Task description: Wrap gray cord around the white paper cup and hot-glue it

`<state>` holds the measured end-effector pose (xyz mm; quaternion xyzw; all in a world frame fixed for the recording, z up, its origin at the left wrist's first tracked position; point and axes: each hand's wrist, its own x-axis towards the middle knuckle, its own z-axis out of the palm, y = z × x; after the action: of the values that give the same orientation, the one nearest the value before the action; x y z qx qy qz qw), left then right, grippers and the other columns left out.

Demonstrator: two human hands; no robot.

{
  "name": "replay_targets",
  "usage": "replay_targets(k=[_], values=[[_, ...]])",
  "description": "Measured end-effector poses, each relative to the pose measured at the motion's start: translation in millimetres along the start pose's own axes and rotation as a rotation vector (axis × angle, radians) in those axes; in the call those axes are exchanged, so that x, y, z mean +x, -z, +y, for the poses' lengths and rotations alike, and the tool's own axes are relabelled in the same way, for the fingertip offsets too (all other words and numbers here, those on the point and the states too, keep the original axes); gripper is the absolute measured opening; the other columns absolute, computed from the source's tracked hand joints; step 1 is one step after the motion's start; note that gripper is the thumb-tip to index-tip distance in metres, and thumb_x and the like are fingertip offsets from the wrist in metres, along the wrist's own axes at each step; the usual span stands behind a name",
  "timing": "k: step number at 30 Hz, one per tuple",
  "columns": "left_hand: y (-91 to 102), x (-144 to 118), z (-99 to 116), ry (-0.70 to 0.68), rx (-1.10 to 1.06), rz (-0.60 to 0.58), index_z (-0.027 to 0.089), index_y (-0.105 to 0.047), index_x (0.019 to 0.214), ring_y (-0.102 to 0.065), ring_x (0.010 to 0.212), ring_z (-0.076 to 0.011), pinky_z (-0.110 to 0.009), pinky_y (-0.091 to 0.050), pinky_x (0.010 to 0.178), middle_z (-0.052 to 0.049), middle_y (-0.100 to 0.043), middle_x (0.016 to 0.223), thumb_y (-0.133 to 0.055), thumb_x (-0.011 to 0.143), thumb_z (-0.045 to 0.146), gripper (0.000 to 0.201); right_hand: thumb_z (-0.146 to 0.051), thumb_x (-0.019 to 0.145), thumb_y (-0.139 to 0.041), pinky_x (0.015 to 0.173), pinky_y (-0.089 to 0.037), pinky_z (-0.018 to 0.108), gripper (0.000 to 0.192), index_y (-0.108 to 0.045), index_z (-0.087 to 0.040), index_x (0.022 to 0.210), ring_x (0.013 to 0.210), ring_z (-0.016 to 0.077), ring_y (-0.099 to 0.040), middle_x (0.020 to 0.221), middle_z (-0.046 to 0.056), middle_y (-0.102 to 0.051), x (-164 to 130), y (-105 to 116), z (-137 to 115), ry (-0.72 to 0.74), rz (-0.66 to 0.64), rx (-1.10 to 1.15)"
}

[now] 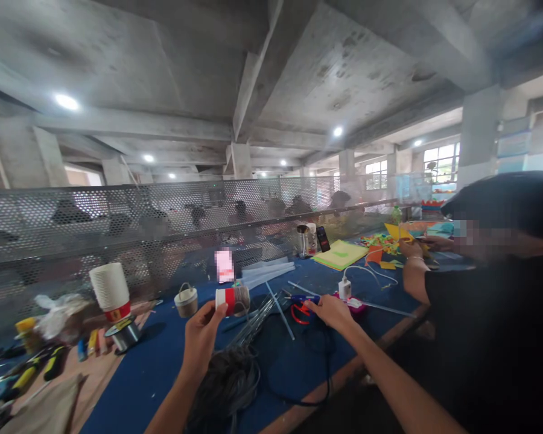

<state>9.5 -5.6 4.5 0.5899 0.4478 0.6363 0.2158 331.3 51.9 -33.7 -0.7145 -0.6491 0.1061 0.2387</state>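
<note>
My left hand (203,331) is closed around a red and white paper cup (228,299), tipped on its side. Greyish cord is wrapped around the cup's right end. In my right hand (333,311) is a blue-purple hot glue gun (308,298), its tip pointing left towards the cup with a gap between them. Red-handled scissors (300,314) lie just below the gun. A bundle of grey cord (228,380) rests on the table between my forearms. Left of the cup stands a small cord-wrapped bucket (186,303) with a looped handle.
Stacked paper cups (108,286) and a wire spool (124,334) stand left, near pliers (25,377). Clear sticks (262,316) lie mid-table. A white charger (344,288) is beyond my right hand. At right, a person (498,313) handles yellow paper. A perforated screen (163,223) runs behind.
</note>
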Motion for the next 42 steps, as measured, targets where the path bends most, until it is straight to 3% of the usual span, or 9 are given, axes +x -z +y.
replay_targets(k=[10, 15, 20, 21, 24, 27, 31, 37, 42], values=[[-0.9, -1, 2, 0.012, 0.006, -0.008, 0.015, -0.073, 0.085, -0.058, 0.072, -0.0181, -0.023, -0.042, 0.067, 0.000, -0.069, 0.076, -0.065, 0.080, 0.045, 0.031, -0.048, 0.079, -0.057, 0.055, -0.040, 0.028, 0.050, -0.053, -0.019, 0.038, 0.054, 0.0224, -0.064, 0.043, 0.010, -0.060, 12, -1, 5, -0.032, -0.051, 0.116], [-1.5, -1, -1, 0.010, 0.001, 0.001, 0.014, -0.072, 0.087, -0.057, 0.072, -0.0177, -0.022, -0.042, 0.065, -0.001, -0.068, 0.077, -0.063, 0.081, 0.046, 0.034, -0.050, 0.079, -0.059, 0.047, -0.033, 0.024, 0.043, -0.059, -0.017, 0.051, 0.042, 0.0157, -0.054, 0.036, 0.001, -0.051, 9, -5, 14, -0.025, -0.019, 0.313], [-0.8, -1, -2, 0.021, -0.015, -0.018, 0.016, -0.071, 0.086, -0.056, 0.074, -0.0168, -0.021, -0.041, 0.068, 0.000, -0.067, 0.076, -0.062, 0.083, 0.044, 0.030, -0.055, 0.082, -0.055, 0.043, -0.032, 0.021, 0.042, -0.067, -0.015, 0.088, 0.042, 0.0098, -0.047, 0.058, -0.001, -0.060, -14, -12, 2, -0.023, -0.015, 0.592], [-0.5, -1, -2, 0.024, -0.020, -0.017, 0.015, -0.071, 0.086, -0.056, 0.074, -0.0168, -0.022, -0.041, 0.068, 0.000, -0.067, 0.076, -0.063, 0.082, 0.043, 0.029, -0.058, 0.082, -0.054, 0.042, -0.032, 0.021, 0.045, -0.067, -0.016, 0.091, 0.041, 0.0097, -0.046, 0.059, -0.002, -0.060, -20, -13, -3, -0.016, -0.037, 0.672], [0.2, -1, -1, 0.040, -0.043, -0.014, 0.015, -0.071, 0.087, -0.056, 0.074, -0.0168, -0.022, -0.042, 0.068, -0.001, -0.067, 0.077, -0.064, 0.082, 0.043, 0.029, -0.057, 0.067, -0.074, 0.047, -0.038, 0.021, 0.045, -0.066, -0.016, 0.085, 0.052, 0.0126, -0.054, 0.066, 0.000, -0.064, -37, -15, -21, -0.020, -0.164, 1.266], [0.3, -1, -1, 0.083, -0.077, -0.015, 0.014, -0.071, 0.087, -0.056, 0.072, -0.0167, -0.023, -0.042, 0.067, -0.001, -0.066, 0.077, -0.064, 0.082, 0.044, 0.031, -0.052, 0.066, -0.077, 0.054, -0.043, 0.021, 0.039, -0.064, -0.017, 0.078, 0.059, 0.0133, -0.057, 0.069, 0.000, -0.063, -47, -14, -41, 0.020, -0.178, 1.445], [1.1, 0, -3, 0.139, -0.119, 0.002, 0.014, -0.070, 0.087, -0.056, 0.069, -0.0161, -0.023, -0.042, 0.063, -0.001, -0.067, 0.075, -0.065, 0.081, 0.045, 0.032, -0.049, 0.078, -0.068, 0.055, -0.044, 0.021, 0.035, -0.059, -0.016, 0.070, 0.056, 0.0118, -0.055, 0.063, 0.000, -0.059, -48, -11, -70, 0.164, -0.197, 1.416], [7.7, 6, -3, 0.147, -0.108, 0.043, 0.015, -0.073, 0.087, -0.059, 0.071, -0.0166, -0.023, -0.044, 0.067, -0.001, -0.069, 0.075, -0.066, 0.080, 0.045, 0.032, -0.044, 0.086, -0.056, 0.059, -0.050, 0.029, 0.031, -0.060, -0.015, 0.075, 0.055, 0.0165, -0.061, 0.063, 0.002, -0.062, -32, -6, -111, 0.398, -0.386, 1.329], [17.1, 8, -6, 0.183, -0.062, 0.044, 0.014, -0.074, 0.091, -0.061, 0.070, -0.0187, -0.025, -0.047, 0.064, -0.003, -0.070, 0.076, -0.067, 0.077, 0.047, 0.036, -0.035, 0.088, -0.051, 0.063, -0.047, 0.027, 0.031, -0.061, -0.016, 0.066, 0.054, 0.0149, -0.060, 0.055, 0.001, -0.062, -10, -17, -130, 0.568, -0.352, 1.047]])
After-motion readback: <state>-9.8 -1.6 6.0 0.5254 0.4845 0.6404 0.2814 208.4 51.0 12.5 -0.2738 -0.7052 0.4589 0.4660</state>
